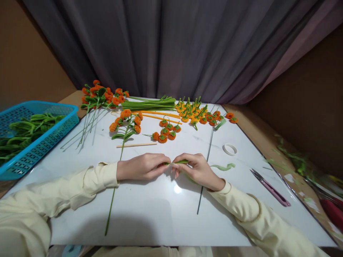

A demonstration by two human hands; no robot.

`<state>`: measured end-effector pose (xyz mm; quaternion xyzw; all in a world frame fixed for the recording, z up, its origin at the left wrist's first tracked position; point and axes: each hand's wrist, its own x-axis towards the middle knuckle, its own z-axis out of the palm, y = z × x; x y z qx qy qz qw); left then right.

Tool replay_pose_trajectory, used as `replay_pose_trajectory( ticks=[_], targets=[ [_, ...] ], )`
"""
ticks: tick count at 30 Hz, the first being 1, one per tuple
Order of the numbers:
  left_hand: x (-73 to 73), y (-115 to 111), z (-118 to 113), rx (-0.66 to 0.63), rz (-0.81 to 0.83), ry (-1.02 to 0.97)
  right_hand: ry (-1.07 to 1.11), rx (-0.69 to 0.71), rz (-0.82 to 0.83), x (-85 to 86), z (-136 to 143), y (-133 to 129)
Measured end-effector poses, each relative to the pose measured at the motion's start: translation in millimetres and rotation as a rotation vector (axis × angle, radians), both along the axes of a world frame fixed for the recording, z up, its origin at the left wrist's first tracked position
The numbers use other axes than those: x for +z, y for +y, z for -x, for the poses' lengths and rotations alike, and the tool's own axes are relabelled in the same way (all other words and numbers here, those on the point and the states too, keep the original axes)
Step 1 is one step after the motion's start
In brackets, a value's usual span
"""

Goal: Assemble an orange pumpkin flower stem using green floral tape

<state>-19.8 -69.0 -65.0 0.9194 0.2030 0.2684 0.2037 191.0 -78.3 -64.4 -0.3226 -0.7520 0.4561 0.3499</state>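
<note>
Fingertip to fingertip, my two hands meet over the middle of the white board. My left hand pinches one end of a small green strip; most of what lies between its fingers is hidden. My right hand has thumb and forefinger closed on the same strip. Under my left wrist runs the long stem of an orange flower spray. A dark thin rod passes beneath my right hand. Just right of that hand lies a loose pale green ribbon.
Behind my hands lie orange flower heads, green stems, yellow flower heads and a wooden stick. A blue basket of leaves stands left. Pink-handled snips and a white ring lie right.
</note>
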Motion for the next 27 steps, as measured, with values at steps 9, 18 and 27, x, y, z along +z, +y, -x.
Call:
replay_pose_trajectory(
  ticks=[9,18,27],
  targets=[
    [8.7,4.2,-1.2,0.059,0.625,-0.041,-0.185,0.061,-0.509,-4.1,-10.4,6.2],
    [6.9,10.3,-5.5,0.002,1.424,-0.272,-0.269,0.101,-1.062,-6.8,-10.8,7.9],
    [7.0,8.7,-2.5,0.056,0.957,-0.083,-0.193,0.031,-0.918,-11.9,-7.7,2.9]
  ],
)
